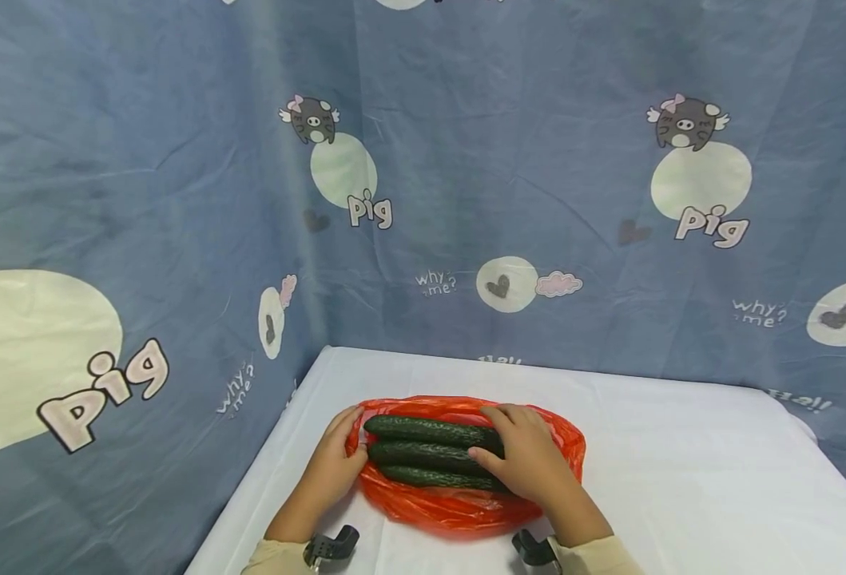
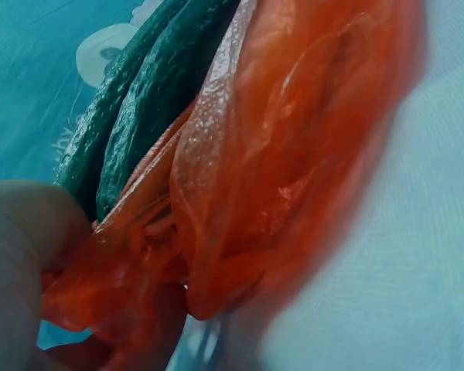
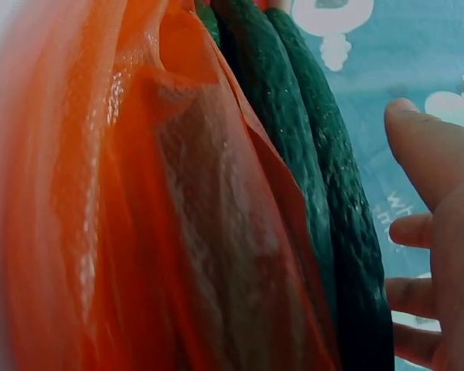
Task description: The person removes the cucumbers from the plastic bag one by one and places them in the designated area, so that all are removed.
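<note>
- Lying side by side, three dark green cucumbers [image 1: 426, 456] stretch from left to right inside a red plastic bag [image 1: 458, 513], their bumpy skins shiny.
- Spreading around them, the bag is wide open at the top; its thin, crumpled rim shows along the far side, and its near side bulges out past the nearest cucumber.
- Gripping the bag's left edge, the left hand [image 1: 335, 461] has a fold of red plastic between thumb and fingers, just beside the left ends of the cucumbers.
- Reaching over the right ends of the cucumbers, the right hand [image 1: 526, 447] is spread, its thumb held out to the left and well away from the fingers; it has hold of nothing, and whether it touches the cucumbers I cannot tell.
- Circling the wrists at the near edge are two black wrist mounts [image 1: 336, 544], one per arm, next to beige sleeves [image 1: 276, 557].
- Supporting the bag is a table with a white cloth [image 1: 681, 463], which extends well to the right of it.
- Hanging at the far side and on the left, a blue curtain [image 1: 451, 160] carries pale circles, grey winged pigs, hearts and the words "pig" and "why me?".
</note>
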`<control>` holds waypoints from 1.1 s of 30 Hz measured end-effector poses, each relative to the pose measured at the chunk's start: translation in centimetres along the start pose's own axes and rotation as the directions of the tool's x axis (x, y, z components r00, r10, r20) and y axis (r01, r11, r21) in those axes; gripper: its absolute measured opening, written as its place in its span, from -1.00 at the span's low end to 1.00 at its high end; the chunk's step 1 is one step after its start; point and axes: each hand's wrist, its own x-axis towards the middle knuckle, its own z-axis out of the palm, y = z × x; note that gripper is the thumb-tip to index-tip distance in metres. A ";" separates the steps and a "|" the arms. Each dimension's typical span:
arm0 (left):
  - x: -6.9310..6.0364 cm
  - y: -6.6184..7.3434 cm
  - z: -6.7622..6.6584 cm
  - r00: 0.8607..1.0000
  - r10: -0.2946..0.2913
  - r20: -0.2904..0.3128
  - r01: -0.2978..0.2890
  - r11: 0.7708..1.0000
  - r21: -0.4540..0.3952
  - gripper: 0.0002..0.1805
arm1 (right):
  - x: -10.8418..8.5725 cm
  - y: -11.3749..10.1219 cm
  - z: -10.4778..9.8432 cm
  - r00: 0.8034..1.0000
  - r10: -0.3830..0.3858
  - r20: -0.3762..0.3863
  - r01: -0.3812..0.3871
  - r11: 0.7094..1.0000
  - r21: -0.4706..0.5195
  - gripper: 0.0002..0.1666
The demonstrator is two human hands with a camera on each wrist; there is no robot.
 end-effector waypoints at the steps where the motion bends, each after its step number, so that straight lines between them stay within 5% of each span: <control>1: 0.0 -0.1 0.0 1.000 0.004 -0.003 -0.004 1.000 0.003 -0.26 | 0.0 -0.1 0.1 1.000 0.000 0.001 0.000 1.000 0.005 -0.07; 27: 0.1 -0.7 -0.3 1.000 -0.008 0.013 0.007 0.999 0.046 -0.16 | 1.7 -3.6 2.2 0.997 -0.011 0.080 0.018 0.996 -0.082 -0.07; 33: 0.2 -0.6 -0.1 1.000 0.014 0.001 -0.014 0.998 0.060 -0.16 | 2.2 -4.0 2.9 0.999 0.010 0.043 -0.005 0.993 -0.120 -0.11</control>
